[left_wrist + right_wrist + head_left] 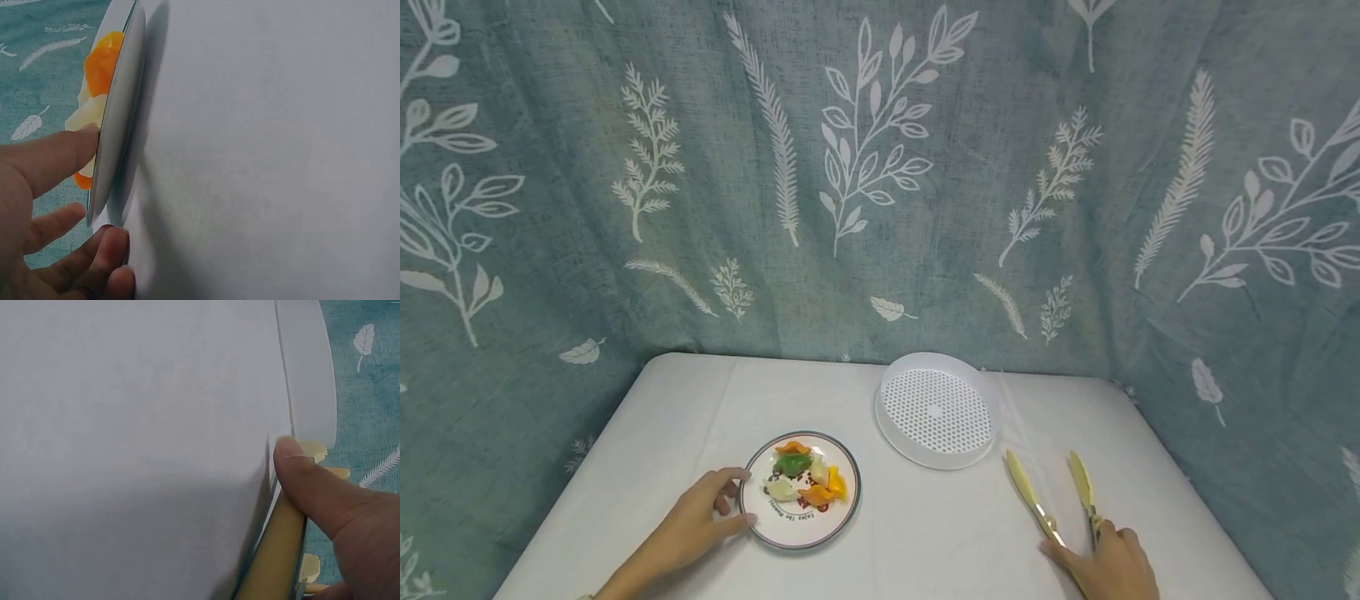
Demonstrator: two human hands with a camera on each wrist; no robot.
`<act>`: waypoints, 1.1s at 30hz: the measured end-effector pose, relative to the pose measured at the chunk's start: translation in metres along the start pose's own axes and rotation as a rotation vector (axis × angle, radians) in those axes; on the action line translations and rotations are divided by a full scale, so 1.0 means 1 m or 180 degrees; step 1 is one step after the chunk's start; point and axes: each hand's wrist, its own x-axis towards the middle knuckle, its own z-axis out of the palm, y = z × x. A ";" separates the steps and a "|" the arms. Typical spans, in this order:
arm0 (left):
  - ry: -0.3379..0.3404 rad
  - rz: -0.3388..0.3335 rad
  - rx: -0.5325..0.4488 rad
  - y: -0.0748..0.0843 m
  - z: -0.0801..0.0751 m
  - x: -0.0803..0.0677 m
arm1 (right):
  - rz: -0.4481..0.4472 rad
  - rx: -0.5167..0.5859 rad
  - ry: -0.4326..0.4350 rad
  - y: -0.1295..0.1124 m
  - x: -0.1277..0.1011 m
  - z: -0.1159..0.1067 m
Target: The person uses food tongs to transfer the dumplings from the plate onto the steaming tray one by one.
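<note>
Head view: left hand point(700, 521) pinches round dumpling plate point(842, 508); right hand point(1108, 567) grips yellow plastic tongs point(1037, 504); white perforated steamer tray point(937, 412) empty, dumplings unmoved.

A round white plate point(800, 533) with a dark rim and small printed lettering lies flat on the bench near its front edge. On it sits a small heap of dumplings point(805, 477) in orange, green, yellow and pale white, bunched toward the far side. To the right lie pale yellow tongs point(1054, 498), flat on the bench, arms spread, tips pointing away toward the back. Their hinge end is covered, so how the arms join cannot be told.
</note>
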 end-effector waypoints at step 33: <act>-0.0065 -0.0195 -0.0240 -0.007 0.001 0.006 | -0.0120 0.0401 0.0349 -0.001 0.005 -0.018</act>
